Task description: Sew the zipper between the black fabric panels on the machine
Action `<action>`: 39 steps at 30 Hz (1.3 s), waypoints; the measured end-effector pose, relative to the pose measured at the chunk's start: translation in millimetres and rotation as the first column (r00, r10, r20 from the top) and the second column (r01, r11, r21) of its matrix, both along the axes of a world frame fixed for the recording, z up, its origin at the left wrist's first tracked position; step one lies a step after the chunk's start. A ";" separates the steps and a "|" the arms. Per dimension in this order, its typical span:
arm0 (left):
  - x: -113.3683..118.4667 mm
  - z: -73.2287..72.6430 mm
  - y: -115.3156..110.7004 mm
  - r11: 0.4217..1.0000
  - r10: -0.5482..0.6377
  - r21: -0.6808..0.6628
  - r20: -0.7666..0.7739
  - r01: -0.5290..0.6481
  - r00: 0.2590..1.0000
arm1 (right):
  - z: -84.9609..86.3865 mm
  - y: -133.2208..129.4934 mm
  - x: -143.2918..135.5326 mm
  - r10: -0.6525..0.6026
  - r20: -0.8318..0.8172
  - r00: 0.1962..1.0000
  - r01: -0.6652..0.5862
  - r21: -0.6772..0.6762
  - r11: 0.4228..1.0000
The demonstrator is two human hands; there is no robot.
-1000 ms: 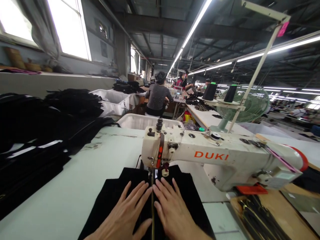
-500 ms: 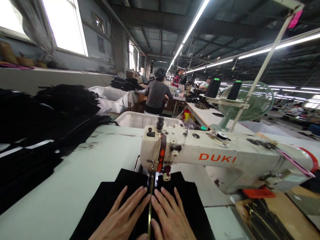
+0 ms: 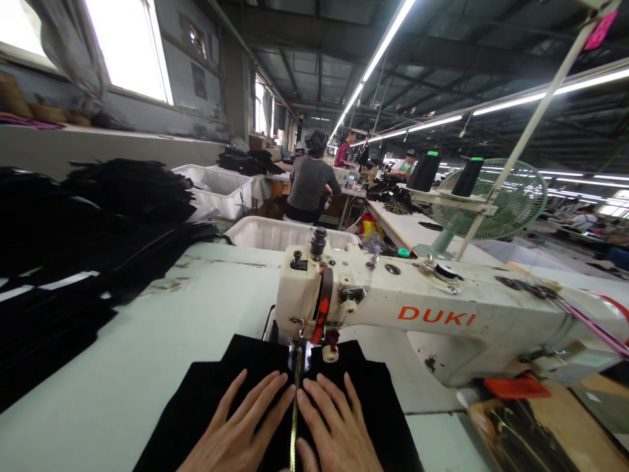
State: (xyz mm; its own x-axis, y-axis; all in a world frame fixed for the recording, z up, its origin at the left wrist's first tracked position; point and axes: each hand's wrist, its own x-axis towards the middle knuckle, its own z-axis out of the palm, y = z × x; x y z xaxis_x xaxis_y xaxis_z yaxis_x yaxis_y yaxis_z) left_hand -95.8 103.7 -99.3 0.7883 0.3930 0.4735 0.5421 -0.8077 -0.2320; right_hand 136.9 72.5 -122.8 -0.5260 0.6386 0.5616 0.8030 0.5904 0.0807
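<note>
A black fabric panel (image 3: 196,400) lies flat on the table under the head of a white sewing machine (image 3: 373,295). Down its middle runs a gold-toothed zipper (image 3: 293,432), leading up beneath the presser foot (image 3: 297,351). My left hand (image 3: 240,419) rests flat on the fabric just left of the zipper, fingers spread. On the other side my right hand (image 3: 334,426) lies flat too, its fingers apart and pointing toward the needle area. The needle itself is too small to make out.
Stacks of black cloth (image 3: 128,190) lie on the left. White plastic bins (image 3: 289,233) stand behind the machine. At right are thread cones (image 3: 423,172), a green fan (image 3: 515,196) and a wooden tray (image 3: 484,419) holding zippers. A seated co-worker (image 3: 312,180) is ahead.
The view has shifted slightly, so the machine appears a little further right. Both hands stay flat beside the zipper, in nearly the same place on the fabric.
</note>
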 end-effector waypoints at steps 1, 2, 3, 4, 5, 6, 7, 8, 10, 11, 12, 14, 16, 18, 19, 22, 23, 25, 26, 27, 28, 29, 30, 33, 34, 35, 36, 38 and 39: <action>-0.6 1.1 0.3 1.000 -0.010 -0.015 0.009 0.010 1.000 | -0.5 0.2 0.8 0.005 0.004 1.000 -0.005 -0.011 1.000; -1.2 1.7 0.5 0.999 -0.015 -0.030 0.019 0.015 1.000 | -1.2 0.5 1.2 0.010 0.008 1.000 -0.010 -0.018 1.000; -1.6 1.9 0.6 0.999 -0.019 -0.048 0.025 0.020 1.000 | -2.1 0.8 1.1 0.016 0.011 1.000 -0.015 -0.021 1.000; -2.0 1.7 0.7 0.998 -0.024 -0.054 0.033 0.026 0.999 | -3.2 1.1 0.6 0.017 0.011 1.000 -0.017 -0.017 1.000; -2.2 1.0 0.7 0.998 -0.024 -0.059 0.041 0.027 0.999 | -4.4 1.4 -0.4 0.011 0.006 1.000 -0.011 -0.003 1.000; -2.2 0.2 0.7 0.998 -0.024 -0.063 0.047 0.027 0.999 | -5.4 1.7 -1.6 0.002 -0.003 1.000 -0.002 0.019 1.000; -2.0 -0.5 0.9 0.998 -0.023 -0.065 0.051 0.026 0.998 | -6.0 2.2 -3.1 -0.008 -0.015 1.000 0.009 0.045 0.999; -1.5 -0.9 1.4 0.997 -0.024 -0.065 0.055 0.028 0.998 | -6.0 2.9 -4.6 -0.017 -0.027 0.999 0.019 0.068 0.998; 0.4 0.0 3.3 0.997 -0.032 -0.066 0.059 0.036 0.998 | -3.3 5.3 -6.8 -0.035 -0.039 0.999 0.038 0.075 0.996; 1.7 1.5 4.8 0.997 -0.032 -0.073 0.054 0.036 0.998 | -0.5 7.0 -7.3 -0.042 -0.037 0.998 0.045 0.058 0.997; 3.1 3.7 6.3 0.996 -0.026 -0.082 0.048 0.029 0.999 | 3.2 9.1 -7.3 -0.052 -0.031 0.998 0.053 0.032 0.998; 6.0 9.2 9.4 0.996 0.008 -0.088 0.038 -0.004 0.999 | 11.6 13.9 -6.1 -0.066 -0.011 0.998 0.065 -0.031 0.997; 8.4 13.9 12.1 0.996 0.044 -0.075 0.031 -0.042 0.999 | 19.1 18.7 -3.9 -0.056 0.009 0.998 0.057 -0.077 0.995; 10.0 16.4 14.3 0.997 0.055 -0.051 0.020 -0.054 0.998 | 23.3 22.3 -1.8 -0.045 0.013 0.999 0.046 -0.109 0.993; 10.4 16.8 15.2 0.997 0.057 -0.045 0.007 -0.057 0.998 | 23.9 23.5 -1.1 -0.043 0.011 0.999 0.044 -0.123 0.991; 10.4 16.7 17.2 0.997 0.066 -0.043 -0.033 -0.067 0.997 | 22.1 24.8 -0.3 -0.054 -0.001 0.999 0.053 -0.157 0.986; 10.0 16.7 17.6 0.997 0.068 -0.044 -0.036 -0.070 0.997 | 21.1 24.7 -0.3 -0.057 -0.004 0.998 0.055 -0.162 0.985; 8.9 17.0 18.4 0.996 0.064 -0.056 -0.035 -0.066 0.997 | 19.3 24.2 -0.7 -0.056 -0.012 0.998 0.054 -0.158 0.986; 8.3 17.2 18.8 0.996 0.059 -0.065 -0.032 -0.061 0.998 | 18.7 24.0 -0.9 -0.055 -0.016 0.998 0.052 -0.151 0.987; 7.9 17.3 19.2 0.995 0.054 -0.079 -0.030 -0.056 0.998 | 18.1 23.9 -1.1 -0.053 -0.020 0.998 0.050 -0.142 0.989; 7.7 17.3 19.7 0.994 0.051 -0.094 -0.027 -0.053 0.998 | 17.6 24.0 -1.3 -0.051 -0.022 0.998 0.047 -0.129 0.990; 7.9 17.2 20.2 0.993 0.047 -0.112 -0.023 -0.049 0.999 | 17.1 24.2 -1.6 -0.048 -0.024 0.999 0.045 -0.114 0.992; 8.3 17.0 20.6 0.991 0.042 -0.130 -0.017 -0.044 0.999 | 16.4 24.6 -1.8 -0.045 -0.025 0.999 0.042 -0.097 0.994; 10.1 16.7 21.1 0.982 0.043 -0.185 -0.003 -0.043 0.999 | 14.0 26.8 -1.9 -0.048 -0.043 0.998 0.046 -0.046 0.998; 10.3 16.7 20.9 0.978 0.054 -0.201 -0.001 -0.053 0.999 | 13.4 27.5 -1.7 -0.049 -0.050 0.998 0.047 -0.035 0.998; 10.3 16.7 20.4 0.974 0.060 -0.217 -0.004 -0.059 0.998 | 13.1 28.2 -1.1 -0.046 -0.054 0.998 0.044 -0.032 0.999; 9.9 16.5 19.8 0.970 0.065 -0.234 -0.008 -0.065 0.998 | 13.1 28.7 -0.5 -0.039 -0.055 0.998 0.037 -0.038 0.999; 8.7 15.8 18.5 0.958 0.071 -0.277 -0.013 -0.072 0.997 | 13.9 28.8 0.9 -0.028 -0.053 0.998 0.024 -0.078 0.997; 8.4 15.4 18.1 0.951 0.072 -0.299 -0.014 -0.073 0.997 | 14.9 28.5 1.3 -0.028 -0.055 0.998 0.022 -0.108 0.994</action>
State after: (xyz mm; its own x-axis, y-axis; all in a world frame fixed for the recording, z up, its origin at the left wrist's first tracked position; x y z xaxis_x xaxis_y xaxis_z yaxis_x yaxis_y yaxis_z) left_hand -87.4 121.8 -83.9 0.7535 0.5726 0.3231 0.6015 -0.7987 0.0126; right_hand 138.2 101.1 -107.9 -0.4788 0.7092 0.5175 0.8189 0.5733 -0.0280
